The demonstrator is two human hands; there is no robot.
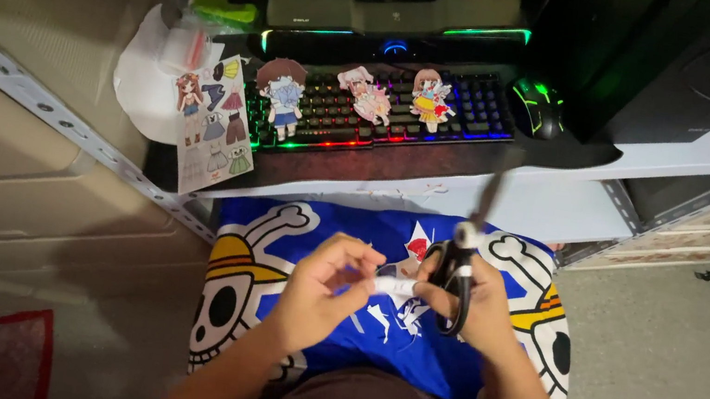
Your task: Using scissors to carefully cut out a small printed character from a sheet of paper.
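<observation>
Two hands work together: the left hand (319,286) pinches a small white paper piece (394,285) taut. The right hand (476,302) grips black scissors (461,262), blades raised clear beyond it, above the blue cushion (351,227).

I see a low white desk (550,210) topped by a dark mat (398,161). A backlit rainbow keyboard (388,106) lies along the mat's back edge, with three paper dolls (356,97) resting on its keys. A glowing green mouse (538,107) sits at the right end. A sheet of paper doll clothes (213,133) overhangs the left front corner.
</observation>
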